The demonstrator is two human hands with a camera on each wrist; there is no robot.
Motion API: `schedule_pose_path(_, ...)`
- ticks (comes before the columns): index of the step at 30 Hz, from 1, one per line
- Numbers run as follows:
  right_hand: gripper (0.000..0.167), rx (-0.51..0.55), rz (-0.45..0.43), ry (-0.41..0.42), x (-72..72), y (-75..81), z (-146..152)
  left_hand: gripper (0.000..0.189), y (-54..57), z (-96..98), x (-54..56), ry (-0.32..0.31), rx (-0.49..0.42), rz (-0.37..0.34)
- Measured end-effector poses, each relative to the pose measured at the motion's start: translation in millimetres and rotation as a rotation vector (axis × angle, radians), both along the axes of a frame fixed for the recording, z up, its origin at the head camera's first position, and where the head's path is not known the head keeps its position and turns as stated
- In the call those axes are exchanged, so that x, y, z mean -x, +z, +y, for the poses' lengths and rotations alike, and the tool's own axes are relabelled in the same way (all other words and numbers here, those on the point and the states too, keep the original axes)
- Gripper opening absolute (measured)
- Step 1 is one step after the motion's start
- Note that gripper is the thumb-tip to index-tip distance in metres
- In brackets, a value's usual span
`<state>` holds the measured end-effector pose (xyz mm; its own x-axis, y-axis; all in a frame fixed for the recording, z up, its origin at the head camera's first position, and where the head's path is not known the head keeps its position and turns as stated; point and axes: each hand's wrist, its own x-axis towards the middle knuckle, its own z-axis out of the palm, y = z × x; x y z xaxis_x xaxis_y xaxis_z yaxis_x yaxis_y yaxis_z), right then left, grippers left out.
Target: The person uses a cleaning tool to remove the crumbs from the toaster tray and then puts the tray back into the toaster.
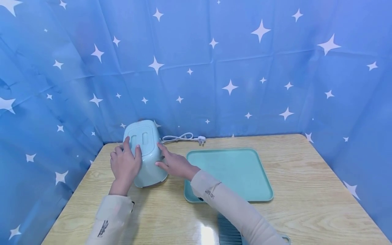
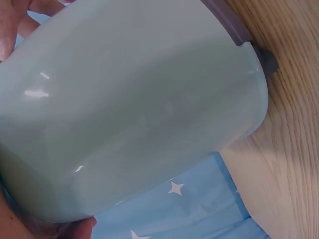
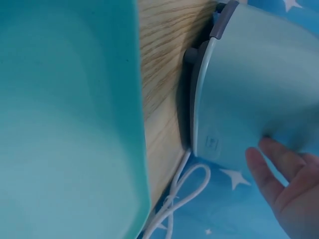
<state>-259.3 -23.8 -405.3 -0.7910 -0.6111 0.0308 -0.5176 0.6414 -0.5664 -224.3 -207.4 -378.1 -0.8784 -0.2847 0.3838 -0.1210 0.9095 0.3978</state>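
Observation:
A pale blue appliance (image 1: 150, 170) that looks like a toaster stands at the back left of the table. Its top panel (image 1: 146, 146) has two short oblong recesses. My left hand (image 1: 125, 164) rests over its left upper edge, thumb and fingers spread on the top. From the right, my right hand (image 1: 177, 165) reaches its side with forefinger and thumb extended; the right wrist view shows those fingers (image 3: 284, 162) against or very close to the shell. In the left wrist view the shell (image 2: 129, 109) fills most of the picture, with a purple-grey strip (image 2: 229, 22) near its base.
Behind the appliance lies a looped white cord (image 1: 183, 136) ending in a plug (image 1: 201, 139). A teal tray (image 1: 242, 170) lies to the right, partly under my right forearm. A dark blue-green ribbed item (image 1: 226, 231) shows at the front. Blue star-patterned curtains (image 1: 196, 85) surround the wooden table (image 1: 306, 177).

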Motion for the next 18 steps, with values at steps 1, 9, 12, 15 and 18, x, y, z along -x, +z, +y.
schedule_pose_path(1, 0.075, -0.001, 0.002, 0.000, -0.5, 0.0, 1, 0.062, 0.1, 0.6, -0.7, -0.001, 0.000, 0.002)
schedule_pose_path(9, 0.075, 0.009, 0.011, 0.008, -2.3, 1.3, 5, 0.060, 3.6, 4.0, -4.7, -0.009, -0.003, 0.023)
schedule_pose_path(12, 0.075, 0.016, 0.004, 0.017, -3.6, 1.2, 7, 0.060, 3.7, 4.9, -6.9, -0.014, -0.010, 0.025)
schedule_pose_path(15, 0.075, 0.022, -0.005, 0.022, -6.0, 0.5, 9, 0.060, 2.5, 6.1, -9.8, -0.019, -0.013, 0.026)
schedule_pose_path(18, 0.075, 0.019, -0.007, 0.018, -8.6, -0.4, 10, 0.060, 0.8, 7.4, -12.9, -0.025, -0.017, 0.028)
